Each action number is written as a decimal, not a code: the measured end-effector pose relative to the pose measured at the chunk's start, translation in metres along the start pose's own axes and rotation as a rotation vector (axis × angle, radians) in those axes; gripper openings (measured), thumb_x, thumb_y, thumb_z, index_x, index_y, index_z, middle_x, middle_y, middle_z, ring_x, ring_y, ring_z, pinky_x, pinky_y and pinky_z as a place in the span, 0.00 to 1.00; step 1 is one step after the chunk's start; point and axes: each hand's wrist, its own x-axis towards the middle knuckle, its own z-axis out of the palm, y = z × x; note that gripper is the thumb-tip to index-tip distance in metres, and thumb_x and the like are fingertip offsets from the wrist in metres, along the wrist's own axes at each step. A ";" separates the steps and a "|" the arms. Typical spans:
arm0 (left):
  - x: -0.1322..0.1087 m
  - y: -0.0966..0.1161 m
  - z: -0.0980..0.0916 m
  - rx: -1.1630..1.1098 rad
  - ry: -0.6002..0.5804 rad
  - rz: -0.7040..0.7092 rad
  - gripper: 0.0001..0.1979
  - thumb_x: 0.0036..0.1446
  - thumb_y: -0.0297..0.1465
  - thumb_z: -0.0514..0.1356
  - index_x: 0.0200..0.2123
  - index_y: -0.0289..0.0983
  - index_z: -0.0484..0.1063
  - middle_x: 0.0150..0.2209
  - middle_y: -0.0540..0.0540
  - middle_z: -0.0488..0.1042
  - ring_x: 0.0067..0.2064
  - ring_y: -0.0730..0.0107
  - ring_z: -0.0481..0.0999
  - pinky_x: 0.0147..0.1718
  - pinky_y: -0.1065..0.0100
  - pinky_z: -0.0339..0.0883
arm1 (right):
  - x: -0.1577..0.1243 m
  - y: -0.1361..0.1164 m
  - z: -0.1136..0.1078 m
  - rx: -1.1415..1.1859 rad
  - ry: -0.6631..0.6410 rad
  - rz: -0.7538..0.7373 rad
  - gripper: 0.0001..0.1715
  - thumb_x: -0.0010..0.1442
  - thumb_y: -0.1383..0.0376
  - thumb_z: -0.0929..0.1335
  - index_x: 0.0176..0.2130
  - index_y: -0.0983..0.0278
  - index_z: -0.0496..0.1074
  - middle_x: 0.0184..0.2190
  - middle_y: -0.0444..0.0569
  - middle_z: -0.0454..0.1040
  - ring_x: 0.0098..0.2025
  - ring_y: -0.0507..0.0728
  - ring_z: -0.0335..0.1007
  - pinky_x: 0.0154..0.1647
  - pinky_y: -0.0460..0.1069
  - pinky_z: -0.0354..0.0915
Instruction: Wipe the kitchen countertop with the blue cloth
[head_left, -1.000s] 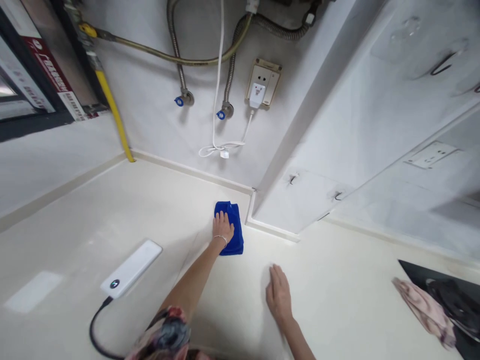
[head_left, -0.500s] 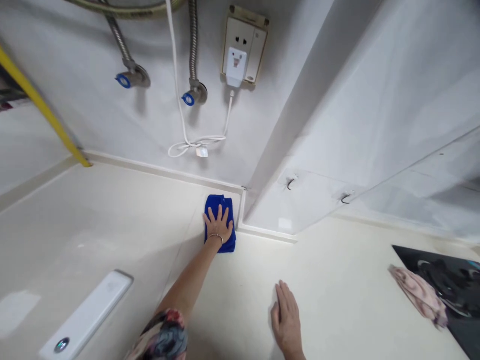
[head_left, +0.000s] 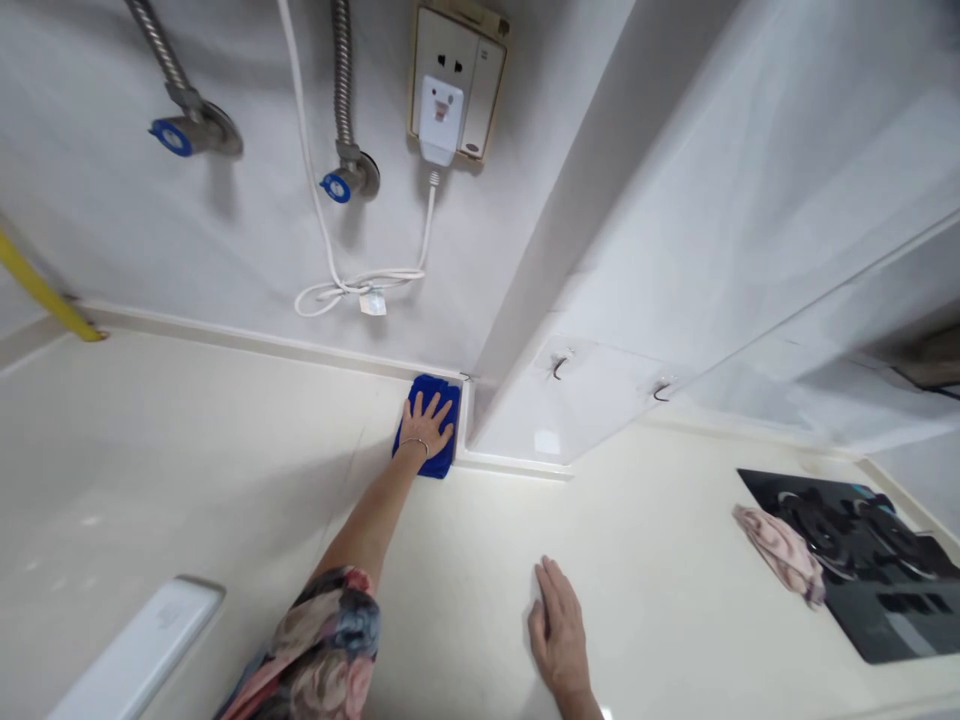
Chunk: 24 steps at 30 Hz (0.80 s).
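Note:
My left hand lies flat with spread fingers on a folded blue cloth, pressing it against the pale countertop. The cloth sits in the inner corner where the back ledge meets the wall column, touching or nearly touching both. A thin bracelet circles the left wrist. Lower right of the cloth, my right hand rests on the countertop with its fingers extended close together and holds nothing.
A black cooktop with a crumpled pink cloth at its edge lies right. Hooks stick to the column. Valves, a plugged socket and a looped white cord are on the wall. A yellow pipe stands left.
My left hand and the blue cloth have slid a little farther back into the corner. The view has shifted right, showing more of the cooktop. My right hand stays resting on the countertop.

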 end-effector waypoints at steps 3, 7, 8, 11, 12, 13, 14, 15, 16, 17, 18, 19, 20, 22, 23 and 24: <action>-0.025 0.008 0.000 0.010 0.001 -0.018 0.33 0.67 0.45 0.49 0.73 0.45 0.58 0.76 0.47 0.46 0.76 0.37 0.35 0.71 0.38 0.27 | 0.000 0.004 -0.001 0.001 0.013 -0.012 0.32 0.72 0.64 0.60 0.72 0.56 0.58 0.68 0.55 0.65 0.69 0.66 0.62 0.65 0.69 0.67; -0.069 0.010 -0.003 0.003 -0.027 0.023 0.33 0.68 0.46 0.49 0.73 0.46 0.57 0.76 0.48 0.45 0.76 0.37 0.35 0.71 0.38 0.27 | -0.004 0.008 0.000 0.027 0.030 -0.019 0.30 0.73 0.62 0.60 0.71 0.58 0.60 0.68 0.56 0.66 0.69 0.65 0.62 0.66 0.69 0.65; -0.077 0.005 -0.005 -0.003 -0.051 0.048 0.33 0.68 0.46 0.49 0.73 0.47 0.57 0.76 0.49 0.45 0.76 0.38 0.35 0.72 0.39 0.27 | -0.006 0.009 0.001 0.032 0.033 -0.019 0.30 0.73 0.62 0.60 0.71 0.58 0.60 0.68 0.56 0.66 0.69 0.65 0.62 0.67 0.69 0.65; -0.091 -0.018 -0.015 -0.028 -0.117 0.104 0.32 0.68 0.48 0.49 0.73 0.50 0.58 0.76 0.53 0.46 0.76 0.44 0.36 0.73 0.43 0.29 | -0.011 0.011 0.004 0.031 0.032 -0.032 0.30 0.73 0.60 0.60 0.71 0.58 0.60 0.68 0.56 0.65 0.69 0.66 0.62 0.67 0.69 0.64; -0.094 -0.028 -0.019 -0.034 -0.123 0.101 0.32 0.68 0.48 0.49 0.73 0.51 0.58 0.75 0.54 0.47 0.77 0.46 0.36 0.73 0.44 0.29 | -0.012 0.012 0.006 0.029 0.031 -0.041 0.30 0.73 0.60 0.60 0.71 0.58 0.60 0.68 0.56 0.65 0.68 0.66 0.63 0.67 0.69 0.64; -0.095 -0.038 -0.023 -0.038 -0.121 0.090 0.32 0.68 0.48 0.49 0.72 0.51 0.58 0.75 0.55 0.47 0.77 0.47 0.36 0.73 0.44 0.30 | -0.013 0.013 0.007 0.028 0.034 -0.051 0.30 0.73 0.59 0.59 0.71 0.59 0.60 0.68 0.56 0.65 0.68 0.67 0.63 0.67 0.69 0.65; -0.096 -0.047 -0.026 -0.041 -0.115 0.074 0.31 0.68 0.48 0.49 0.72 0.51 0.58 0.75 0.55 0.47 0.77 0.47 0.37 0.73 0.44 0.30 | -0.014 0.015 0.008 0.026 0.040 -0.059 0.30 0.73 0.59 0.59 0.71 0.59 0.61 0.68 0.56 0.65 0.68 0.67 0.64 0.66 0.69 0.65; -0.096 -0.056 -0.030 -0.041 -0.104 0.057 0.31 0.68 0.48 0.49 0.72 0.51 0.58 0.75 0.55 0.47 0.77 0.47 0.37 0.73 0.44 0.30 | -0.015 0.017 0.009 0.025 0.048 -0.066 0.30 0.73 0.58 0.59 0.70 0.59 0.61 0.67 0.57 0.66 0.67 0.68 0.65 0.66 0.69 0.66; -0.096 -0.065 -0.033 -0.041 -0.092 0.046 0.32 0.68 0.48 0.49 0.72 0.50 0.58 0.75 0.55 0.47 0.77 0.47 0.37 0.73 0.44 0.30 | -0.015 0.018 0.009 0.023 0.056 -0.069 0.30 0.73 0.57 0.59 0.70 0.59 0.62 0.67 0.57 0.67 0.67 0.68 0.66 0.65 0.69 0.66; -0.095 -0.072 -0.035 -0.041 -0.078 0.038 0.31 0.68 0.48 0.49 0.72 0.50 0.59 0.75 0.54 0.47 0.77 0.47 0.38 0.73 0.44 0.31 | -0.015 0.020 0.009 0.022 0.056 -0.069 0.31 0.73 0.57 0.59 0.70 0.60 0.62 0.66 0.57 0.67 0.66 0.69 0.66 0.65 0.69 0.67; -0.093 -0.079 -0.038 -0.042 -0.066 0.033 0.31 0.68 0.48 0.49 0.72 0.50 0.59 0.75 0.54 0.48 0.76 0.47 0.38 0.73 0.44 0.31 | -0.015 0.022 0.009 0.022 0.048 -0.065 0.31 0.72 0.57 0.59 0.70 0.60 0.63 0.66 0.57 0.68 0.66 0.69 0.67 0.64 0.69 0.68; -0.091 -0.086 -0.040 -0.043 -0.056 0.025 0.31 0.68 0.48 0.50 0.72 0.50 0.59 0.75 0.54 0.49 0.76 0.48 0.39 0.73 0.44 0.32 | -0.015 0.023 0.008 0.024 0.035 -0.059 0.32 0.72 0.56 0.60 0.70 0.60 0.63 0.66 0.57 0.67 0.66 0.70 0.67 0.64 0.69 0.69; -0.088 -0.093 -0.041 -0.045 -0.050 0.015 0.31 0.68 0.48 0.50 0.72 0.50 0.60 0.75 0.54 0.49 0.76 0.48 0.39 0.73 0.44 0.32 | -0.015 0.025 0.007 0.028 0.020 -0.052 0.32 0.71 0.55 0.60 0.70 0.59 0.63 0.67 0.56 0.67 0.66 0.70 0.67 0.63 0.68 0.69; -0.081 -0.108 -0.046 -0.050 -0.041 -0.013 0.31 0.68 0.48 0.50 0.72 0.51 0.60 0.75 0.54 0.49 0.76 0.49 0.39 0.73 0.44 0.32 | -0.013 0.027 0.005 0.035 -0.006 -0.044 0.33 0.70 0.54 0.61 0.70 0.58 0.64 0.66 0.55 0.69 0.65 0.71 0.69 0.62 0.67 0.71; -0.077 -0.116 -0.048 -0.054 -0.036 -0.032 0.31 0.68 0.48 0.50 0.72 0.51 0.60 0.75 0.55 0.49 0.77 0.49 0.39 0.73 0.45 0.32 | -0.012 0.028 0.004 0.036 -0.012 -0.043 0.34 0.69 0.53 0.61 0.70 0.57 0.64 0.65 0.54 0.70 0.64 0.71 0.70 0.61 0.68 0.72; -0.073 -0.124 -0.051 -0.058 -0.029 -0.049 0.31 0.67 0.48 0.50 0.72 0.51 0.60 0.75 0.55 0.49 0.77 0.49 0.39 0.73 0.45 0.32 | -0.011 0.029 0.002 0.034 -0.014 -0.042 0.34 0.68 0.53 0.62 0.70 0.56 0.65 0.63 0.54 0.72 0.63 0.72 0.71 0.60 0.68 0.73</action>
